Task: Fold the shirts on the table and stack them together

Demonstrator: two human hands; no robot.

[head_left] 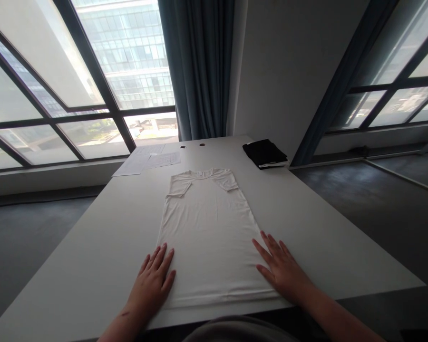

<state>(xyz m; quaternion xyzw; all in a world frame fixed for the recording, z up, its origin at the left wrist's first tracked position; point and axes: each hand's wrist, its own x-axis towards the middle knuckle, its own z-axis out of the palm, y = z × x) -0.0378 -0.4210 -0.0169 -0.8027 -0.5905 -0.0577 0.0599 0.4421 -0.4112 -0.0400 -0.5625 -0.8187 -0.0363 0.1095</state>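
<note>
A white short-sleeved T-shirt (210,237) lies spread on the white table, its neckline away from me and its hem near the front edge. Both sleeves are laid inward over the body of the shirt. My left hand (152,278) rests flat on the shirt's lower left side, fingers stretched out. On the lower right side lies my right hand (280,266), palm down with its fingers spread. Neither hand grips the fabric. Small wrinkles run along the sides and the hem.
The white table (103,266) reaches toward the window. Sheets of paper (150,159) lie at its far left. A folded black item (264,153) sits on something white at the far right. Two round holes (202,145) are near the far edge, by a dark curtain (203,71).
</note>
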